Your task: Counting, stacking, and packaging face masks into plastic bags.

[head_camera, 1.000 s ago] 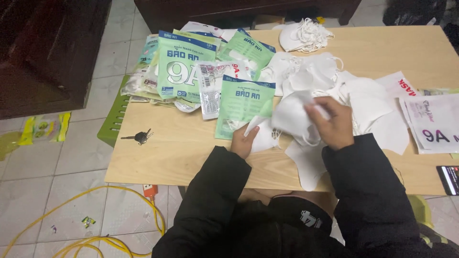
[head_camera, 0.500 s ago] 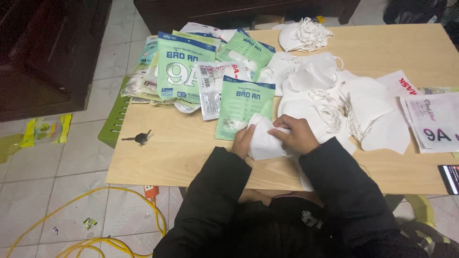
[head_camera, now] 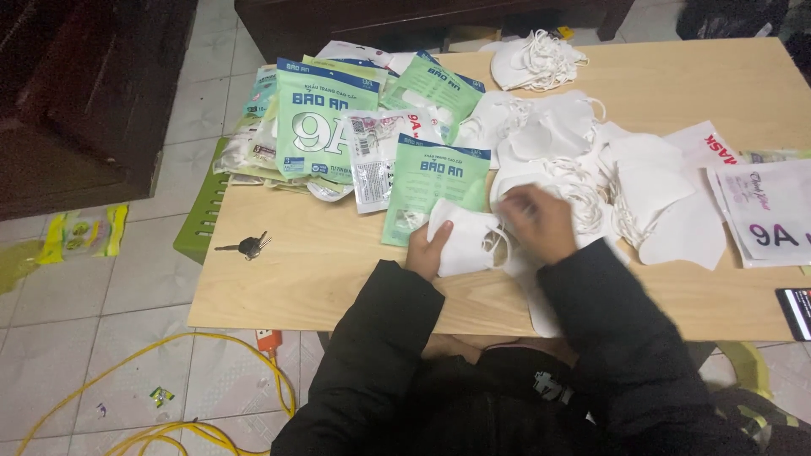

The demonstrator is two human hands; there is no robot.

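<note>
Left hand (head_camera: pixel 429 251): curled round the left edge of a white mask (head_camera: pixel 466 243), thumb on top, gripping it just above the worktop (head_camera: pixel 321 270).
Right hand (head_camera: pixel 541 221): on the right side of the same mask, fingers bent and pinching at its ear loop (blurry, so exact grip hard to tell).
Mask: flat, folded, white, right at the near edge of the worktop, between both hands, partly over the bottom of a green packet (head_camera: pixel 432 190).
Mask pile (head_camera: pixel 591 160): loose white masks with tangled loops, just behind and right of the hands, spread across the middle.
Far bunch (head_camera: pixel 536 61): more white masks heaped at the back edge.
Packets (head_camera: pixel 314 127): stack of green and clear ones fanned out on the left end, some hanging over the edge.
White wrappers (head_camera: pixel 764 211): flat on the right side, next to the pile.
Phone (head_camera: pixel 796 311): dark, at the right near corner, cut off by the frame.
Keys (head_camera: pixel 247 247): small bunch on the left, well apart from the hands.
Floor (head_camera: pixel 110 321): tiled, yellow cable (head_camera: pixel 169 371) looping below the worktop, yellow wrapper (head_camera: pixel 84 230) further left.
Sleeves (head_camera: pixel 389 338): black jacket, both arms.
</note>
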